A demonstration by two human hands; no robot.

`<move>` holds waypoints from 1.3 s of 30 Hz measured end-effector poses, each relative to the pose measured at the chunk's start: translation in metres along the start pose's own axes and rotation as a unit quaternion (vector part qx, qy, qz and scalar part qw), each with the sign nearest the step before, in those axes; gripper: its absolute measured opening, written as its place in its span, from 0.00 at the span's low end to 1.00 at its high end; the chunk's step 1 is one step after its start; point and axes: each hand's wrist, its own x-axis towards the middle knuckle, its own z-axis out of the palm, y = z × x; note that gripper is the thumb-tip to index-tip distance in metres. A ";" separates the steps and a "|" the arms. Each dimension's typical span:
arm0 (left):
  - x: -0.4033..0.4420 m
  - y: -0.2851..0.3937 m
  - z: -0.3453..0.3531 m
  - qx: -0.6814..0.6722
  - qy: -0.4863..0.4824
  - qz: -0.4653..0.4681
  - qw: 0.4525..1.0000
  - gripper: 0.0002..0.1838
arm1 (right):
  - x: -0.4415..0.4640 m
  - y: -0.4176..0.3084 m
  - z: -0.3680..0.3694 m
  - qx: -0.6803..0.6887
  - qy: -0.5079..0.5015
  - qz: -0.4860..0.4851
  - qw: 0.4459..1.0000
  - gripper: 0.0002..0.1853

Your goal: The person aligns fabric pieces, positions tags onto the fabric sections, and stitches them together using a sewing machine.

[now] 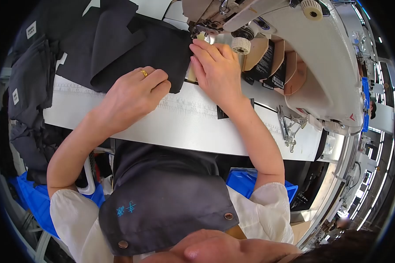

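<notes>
The main hazard lies at the person's right hand (217,68): its fingertips are beside the needle area of the sewing machine (195,31), and a small slip forward could put a finger under the needle. The dark cloth (166,52) could also skew if the two hands pull or press unevenly, since the left hand (134,96) bears on its near edge while the right meets its right-hand edge. The folded flap (114,35), lying loosely beyond the left hand, might creep or bunch and be caught in a seam. Cloth hanging off to the left could drag on the piece as well.

The left hand is curled, knuckles up, over the near edge; whether it pinches the cloth or only presses it cannot be told, as the fingertips are hidden. The right hand is open, with fingers nearly straight and close together, and no grip shows.

The cloth is charcoal to black, matt and smooth, probably fairly supple. It lies on the white desk (193,127), just ahead of the left hand and left of the right, broadly flat on its right side and doubled over farther left. Its near right corner looks rounded.
</notes>
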 end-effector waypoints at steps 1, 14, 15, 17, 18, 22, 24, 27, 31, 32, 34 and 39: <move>0.001 -0.001 0.002 0.006 0.010 0.016 1.000 0.11 | -0.001 0.000 0.000 -0.002 0.001 0.000 1.000 0.12; -0.003 -0.008 0.012 -0.017 0.080 0.030 0.996 0.12 | -0.023 -0.017 -0.013 0.125 -0.022 -0.047 0.991 0.14; -0.003 -0.008 0.012 -0.018 0.081 0.028 0.996 0.12 | -0.022 -0.017 -0.013 0.127 -0.016 -0.046 0.991 0.14; -0.004 -0.010 0.013 -0.001 0.086 0.046 0.995 0.11 | -0.022 -0.018 -0.013 0.131 -0.008 -0.042 0.990 0.13; -0.005 -0.010 0.014 0.007 0.089 0.055 0.995 0.11 | -0.022 -0.018 -0.013 0.133 -0.006 -0.039 0.990 0.13; -0.008 -0.005 0.017 0.060 0.091 0.066 0.992 0.12 | -0.022 -0.019 -0.013 0.134 0.000 -0.037 0.990 0.12; -0.009 -0.004 0.017 0.076 0.090 0.069 0.991 0.13 | -0.022 -0.019 -0.013 0.135 0.000 -0.035 0.990 0.13; -0.008 -0.003 0.016 0.084 0.084 0.069 0.990 0.13 | -0.022 -0.019 -0.013 0.139 -0.005 -0.051 0.989 0.12; -0.007 -0.004 0.013 0.068 0.061 0.079 0.993 0.14 | -0.022 -0.022 -0.016 0.144 -0.012 -0.090 0.985 0.10; -0.006 -0.004 0.009 0.052 0.044 0.080 0.995 0.14 | -0.022 -0.022 -0.016 0.143 -0.013 -0.092 0.985 0.10; -0.003 -0.003 0.003 0.040 0.014 0.083 0.996 0.14 | -0.021 -0.022 -0.016 0.140 -0.016 -0.096 0.985 0.09; 0.002 -0.006 0.004 0.058 -0.020 0.115 0.991 0.11 | -0.020 -0.022 -0.019 0.145 -0.021 -0.104 0.984 0.08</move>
